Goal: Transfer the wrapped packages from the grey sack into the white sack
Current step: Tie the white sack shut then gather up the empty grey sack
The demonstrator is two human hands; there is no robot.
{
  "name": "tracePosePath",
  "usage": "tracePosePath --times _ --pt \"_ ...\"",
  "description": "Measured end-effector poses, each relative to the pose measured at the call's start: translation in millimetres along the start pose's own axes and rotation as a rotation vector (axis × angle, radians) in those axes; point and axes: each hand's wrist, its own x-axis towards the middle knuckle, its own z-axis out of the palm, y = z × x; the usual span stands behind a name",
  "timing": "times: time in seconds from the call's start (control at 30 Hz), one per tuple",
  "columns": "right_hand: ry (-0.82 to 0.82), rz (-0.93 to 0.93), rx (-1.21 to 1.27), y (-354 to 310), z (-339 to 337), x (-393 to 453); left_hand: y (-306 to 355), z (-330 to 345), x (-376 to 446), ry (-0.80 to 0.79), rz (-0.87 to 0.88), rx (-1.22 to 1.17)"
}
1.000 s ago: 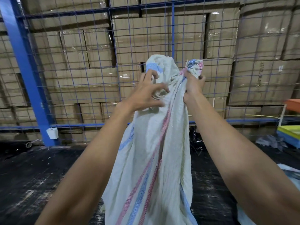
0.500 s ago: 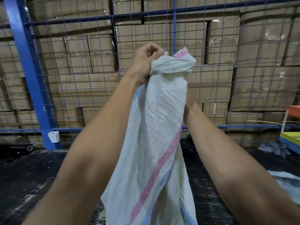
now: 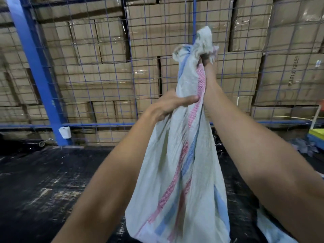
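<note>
A white woven sack with pink and blue stripes hangs upright in front of me, its neck bunched and twisted at the top. My right hand is raised high and grips the gathered top of the sack, mostly hidden behind the cloth. My left hand is lower and wraps around the narrow neck of the sack. No wrapped packages show. A pale bit of another sack lies at the lower right; I cannot tell whether it is the grey one.
A blue wire-mesh fence with a blue post stands ahead, stacked cardboard boxes behind it. The floor is dark and scuffed. A yellow and blue object sits at the right edge.
My left hand has dropped from the sack's top to its neck. My right hand has risen and now holds the bunched top.
</note>
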Motion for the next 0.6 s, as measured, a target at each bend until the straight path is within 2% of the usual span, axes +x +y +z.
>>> tracePosePath --times 0.13,0.23,0.33,0.4,0.47,0.53,0.6 --pt "-0.078 0.152 0.027 9 -19 3 10 1 8 0.190 -0.053 -0.052" --pt "-0.149 0.191 -0.126 6 -38 9 15 5 13 0.388 -0.051 -0.109" --pt "-0.261 0.246 -0.400 23 -66 -5 27 0 20 0.496 0.006 -0.192" --pt "-0.406 0.299 -0.581 33 -80 -24 45 0 23 0.475 0.056 -0.181" --pt "-0.446 0.320 -0.670 39 -85 -33 62 5 24 0.428 0.092 -0.130" --pt "-0.380 0.248 -0.551 38 -87 -35 77 18 24 0.399 0.119 -0.119" --pt "-0.243 0.163 -0.450 32 -85 -30 83 25 22 0.371 0.132 -0.049"
